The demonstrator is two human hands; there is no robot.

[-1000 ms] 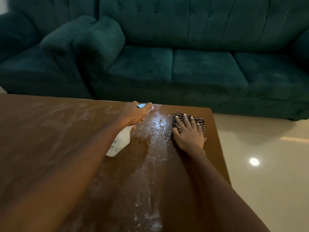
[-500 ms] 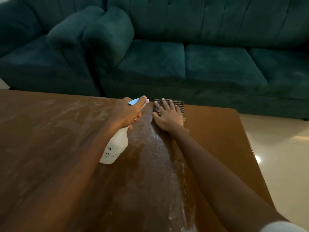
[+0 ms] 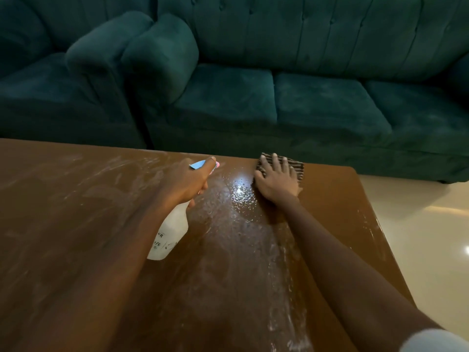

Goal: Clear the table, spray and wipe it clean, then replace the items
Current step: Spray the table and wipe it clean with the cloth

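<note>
The brown wooden table (image 3: 76, 224) carries no items and shows pale smears and a wet streak running toward me. My left hand (image 3: 187, 182) grips a white spray bottle (image 3: 170, 232) with a blue trigger head, tilted with its nozzle pointing at the table's far edge. To its right, my right hand (image 3: 276, 181) lies flat with fingers spread on a folded striped cloth (image 3: 297, 167) near the far edge. Shiny droplets (image 3: 241, 189) glisten on the wood between the two hands.
A dark green tufted sofa (image 3: 317, 102) stands just past the table's far edge, and a matching armchair (image 3: 50, 97) sits to its left. Glossy cream floor tiles (image 3: 418, 212) lie off the table's right edge.
My right hand slid the cloth left along the far edge, then back right. The left hand kept hold of the bottle. The camera view shifted slightly.
</note>
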